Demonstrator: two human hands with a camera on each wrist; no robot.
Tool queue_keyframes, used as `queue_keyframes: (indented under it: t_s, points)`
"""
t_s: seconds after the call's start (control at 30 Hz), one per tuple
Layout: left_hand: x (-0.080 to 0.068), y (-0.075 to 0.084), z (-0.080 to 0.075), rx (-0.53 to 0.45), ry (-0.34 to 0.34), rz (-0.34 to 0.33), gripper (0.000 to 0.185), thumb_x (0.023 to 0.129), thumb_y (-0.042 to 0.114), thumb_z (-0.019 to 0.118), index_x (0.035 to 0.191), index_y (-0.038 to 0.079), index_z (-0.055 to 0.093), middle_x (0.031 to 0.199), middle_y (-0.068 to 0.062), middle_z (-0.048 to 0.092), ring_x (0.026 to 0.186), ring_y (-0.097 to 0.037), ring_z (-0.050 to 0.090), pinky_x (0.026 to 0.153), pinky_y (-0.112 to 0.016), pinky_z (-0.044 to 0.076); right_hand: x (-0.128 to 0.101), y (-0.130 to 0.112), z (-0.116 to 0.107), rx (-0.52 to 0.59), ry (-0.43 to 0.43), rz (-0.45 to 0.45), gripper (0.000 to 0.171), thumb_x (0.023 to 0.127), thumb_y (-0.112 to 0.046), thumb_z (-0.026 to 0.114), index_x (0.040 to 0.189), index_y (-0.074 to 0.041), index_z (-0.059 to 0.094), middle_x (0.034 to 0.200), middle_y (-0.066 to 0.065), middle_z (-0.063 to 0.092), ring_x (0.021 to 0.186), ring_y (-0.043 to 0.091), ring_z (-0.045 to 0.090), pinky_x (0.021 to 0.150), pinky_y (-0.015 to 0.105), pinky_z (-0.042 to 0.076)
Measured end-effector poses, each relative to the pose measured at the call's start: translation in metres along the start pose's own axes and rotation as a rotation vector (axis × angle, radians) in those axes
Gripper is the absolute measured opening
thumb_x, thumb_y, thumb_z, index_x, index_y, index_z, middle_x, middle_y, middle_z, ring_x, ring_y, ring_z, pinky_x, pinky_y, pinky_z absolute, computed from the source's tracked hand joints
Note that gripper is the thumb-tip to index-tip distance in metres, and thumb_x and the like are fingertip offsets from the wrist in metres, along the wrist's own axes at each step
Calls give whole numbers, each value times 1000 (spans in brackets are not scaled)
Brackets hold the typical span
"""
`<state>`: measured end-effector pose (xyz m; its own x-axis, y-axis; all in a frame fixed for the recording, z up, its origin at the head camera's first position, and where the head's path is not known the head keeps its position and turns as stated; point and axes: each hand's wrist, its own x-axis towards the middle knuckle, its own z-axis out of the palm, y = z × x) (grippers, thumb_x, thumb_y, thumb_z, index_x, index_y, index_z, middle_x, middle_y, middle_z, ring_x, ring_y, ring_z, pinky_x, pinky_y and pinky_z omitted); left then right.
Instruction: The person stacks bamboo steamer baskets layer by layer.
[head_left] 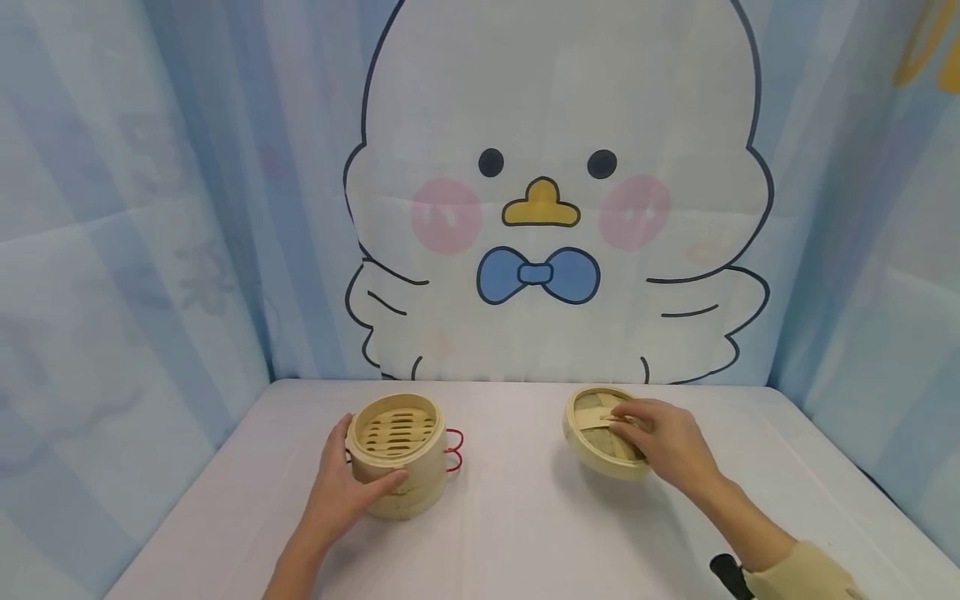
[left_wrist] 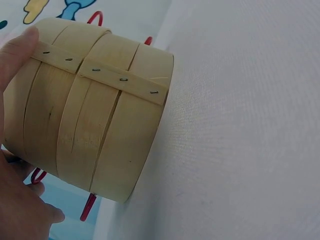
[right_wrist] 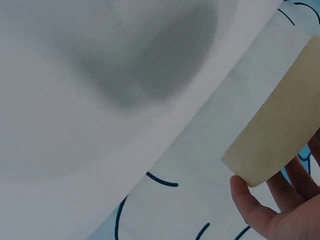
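A round bamboo steamer [head_left: 420,483] of two stacked tiers stands left of centre on the table, its slatted inner floor [head_left: 396,433] showing from above. Red loops [head_left: 455,458] stick out of its side. My left hand [head_left: 341,492] grips the upper tier, thumb on the near side and fingers round the far left. In the left wrist view, staples run down the steamer wall [left_wrist: 100,120]. To the right, my right hand [head_left: 667,442] pinches the woven steamer lid [head_left: 588,437] by its top. The lid [right_wrist: 275,120] is tilted and held above the table, casting a shadow.
A white cloth covers the table [head_left: 502,533]. Behind it hangs a curtain [head_left: 540,333] with a cartoon bird, and patterned curtains close both sides. A black strap-like thing [head_left: 727,573] is by the right wrist.
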<state>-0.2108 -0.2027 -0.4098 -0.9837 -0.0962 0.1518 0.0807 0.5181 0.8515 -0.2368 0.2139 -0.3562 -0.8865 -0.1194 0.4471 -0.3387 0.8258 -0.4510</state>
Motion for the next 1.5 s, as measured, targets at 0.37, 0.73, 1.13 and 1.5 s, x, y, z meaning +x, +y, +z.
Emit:
queue_keyframes:
  t_s: [0.37,0.73,1.13,1.5]
  points:
    - [0,0,0,-2,14,15,124,76,43,89,159,0,9,163,-25,15,148,-43,18,115,-63,21,11,-30,11,63,12,-17,20,91,-14,77,108,-4,77,117,18,70,114,43,62,95,58,50]
    - [0,0,-1,1,12,15,124,76,43,89,159,0,8,163,-26,14,148,-44,17,114,-63,21,24,-58,30,159,8,-48,18,89,-15,79,105,-7,78,115,13,71,115,38,63,97,55,49]
    - [0,1,1,-4,8,18,123,76,43,89,159,0,9,163,-25,14,149,-44,15,115,-63,20,35,-86,49,240,5,-58,17,88,-16,80,104,-8,78,114,9,72,114,33,63,97,51,50]
    - [-1,1,-1,10,6,16,122,77,44,88,159,1,9,163,-26,13,149,-44,15,114,-64,20,45,-118,62,277,23,-95,19,86,-15,82,102,-7,79,112,8,73,112,29,65,97,47,51]
